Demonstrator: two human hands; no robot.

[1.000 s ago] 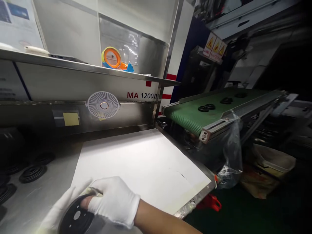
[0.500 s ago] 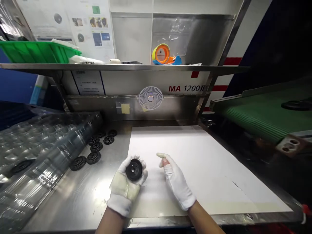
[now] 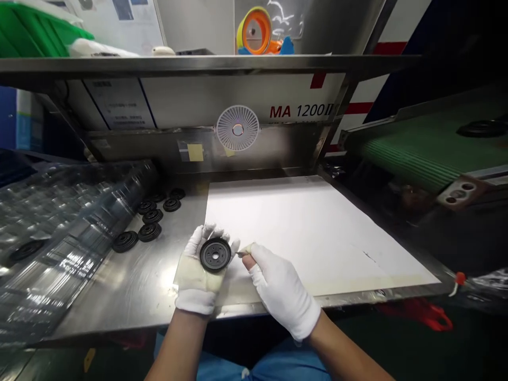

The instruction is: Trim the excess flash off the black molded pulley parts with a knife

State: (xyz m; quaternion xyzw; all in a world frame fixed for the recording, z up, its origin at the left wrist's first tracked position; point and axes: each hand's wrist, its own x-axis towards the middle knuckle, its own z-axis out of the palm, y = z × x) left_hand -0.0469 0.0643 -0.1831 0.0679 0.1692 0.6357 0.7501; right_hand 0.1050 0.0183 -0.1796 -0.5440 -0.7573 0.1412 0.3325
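Head view: black disc [image 3: 215,254] sits in L hand [image 3: 197,270], gloved fingers curled up round its rim, at front-left corner of white sheet [image 3: 305,233]. R hand [image 3: 280,290] just beside disc, fingertips [image 3: 249,248] pinched together. More black discs [image 3: 150,222] lie left of sheet, green conveyor [image 3: 432,148] right of it.

One black disc [image 3: 215,254] is resting in the left hand [image 3: 196,286]. Seven more discs [image 3: 153,216] are lying just beyond that hand, another disc [image 3: 27,250] is sitting under plastic [image 3: 59,233] farther left, and one belt disc [image 3: 482,128] is sitting well beyond the right hand [image 3: 282,291].
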